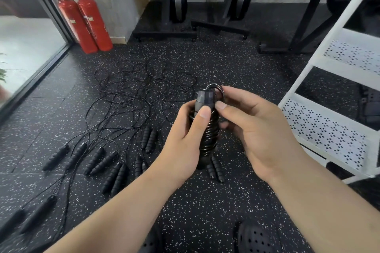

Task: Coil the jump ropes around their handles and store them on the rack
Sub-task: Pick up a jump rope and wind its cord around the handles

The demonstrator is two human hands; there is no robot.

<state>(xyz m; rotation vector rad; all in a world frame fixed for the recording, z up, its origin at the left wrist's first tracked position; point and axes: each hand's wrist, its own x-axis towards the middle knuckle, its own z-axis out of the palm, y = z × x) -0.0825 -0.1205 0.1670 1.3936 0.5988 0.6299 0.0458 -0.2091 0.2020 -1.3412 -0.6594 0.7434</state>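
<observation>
the floor (205, 211) is black with white speckles. far left, the fire extinguishers (86, 20) are red. the rack (320, 129) on the right is white, its shelves dotted with diamond-patterned holes. the loose ropes (133, 88), the ribbed handles (114, 176), the coiled rope (207, 135) and the near clogs (255, 238) are black

Even indoor light, daylight glare from glass door (24, 47) at left, wide-angle bending, blurred edges
</observation>
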